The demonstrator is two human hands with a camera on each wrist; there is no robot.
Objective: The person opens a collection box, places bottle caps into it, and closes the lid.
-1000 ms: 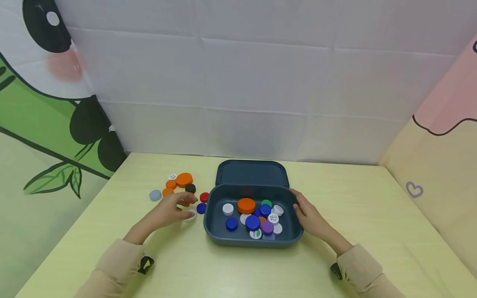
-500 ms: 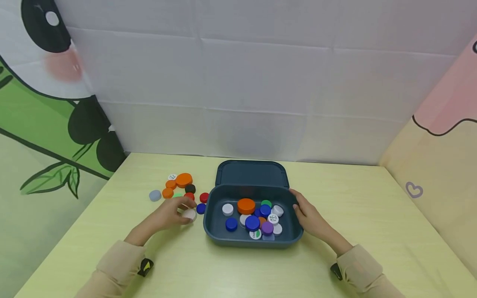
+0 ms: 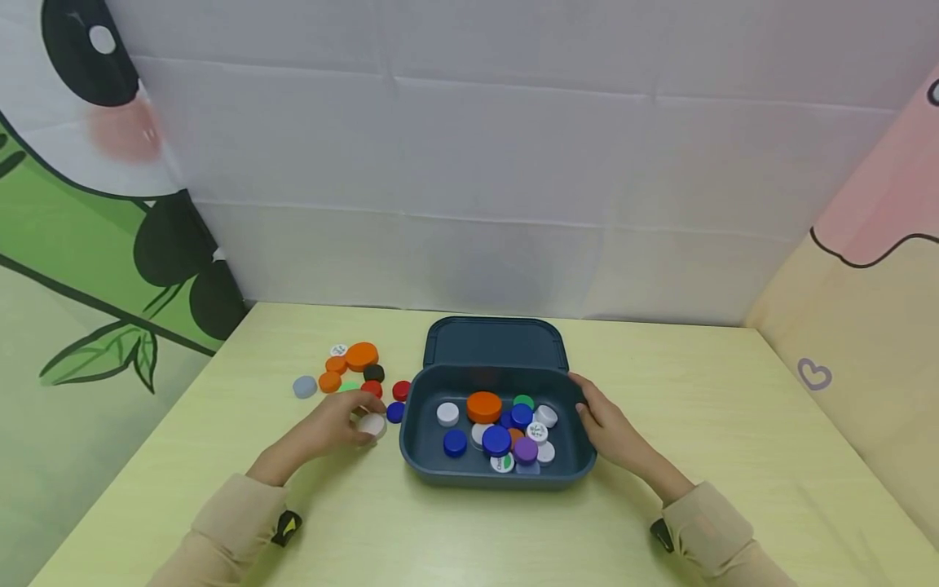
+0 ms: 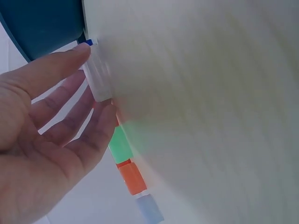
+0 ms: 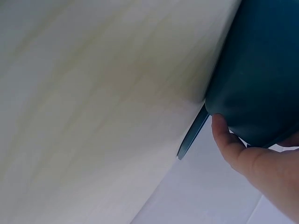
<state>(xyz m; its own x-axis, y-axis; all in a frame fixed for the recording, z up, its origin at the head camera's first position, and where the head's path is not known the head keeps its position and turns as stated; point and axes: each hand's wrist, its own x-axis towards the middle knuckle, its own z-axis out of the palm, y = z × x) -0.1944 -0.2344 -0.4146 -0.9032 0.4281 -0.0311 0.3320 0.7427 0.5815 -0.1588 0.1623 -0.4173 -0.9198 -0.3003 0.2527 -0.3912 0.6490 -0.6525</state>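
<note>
Head view: the left hand (image 3: 332, 425) pinches a small white plastic cap (image 3: 372, 424) on the pale green table (image 3: 734, 456), just left of the dark blue plastic box (image 3: 440, 473). The right hand (image 3: 609, 428) rests against the box's right wall, fingers relaxed. Loose coloured caps (image 3: 352, 367) lie beyond the left hand.

Left wrist view: thumb and fingers (image 4: 65, 60) grip the white cap (image 4: 99, 77).

Right wrist view: the thumb (image 5: 224, 137) touches the box (image 5: 257, 84).

A pale green table (image 3: 734, 424) stands against a white creased sheet (image 3: 513, 163), with a panda-and-bamboo panel (image 3: 73, 244) on the left and a pink-and-cream panel (image 3: 866, 326) bearing a small heart (image 3: 816, 374) on the right. Loose caps lie left of centre: a large orange cap (image 3: 363, 355), a grey cap (image 3: 304, 386), a black cap (image 3: 374, 372) and a red cap (image 3: 401, 390).
</note>
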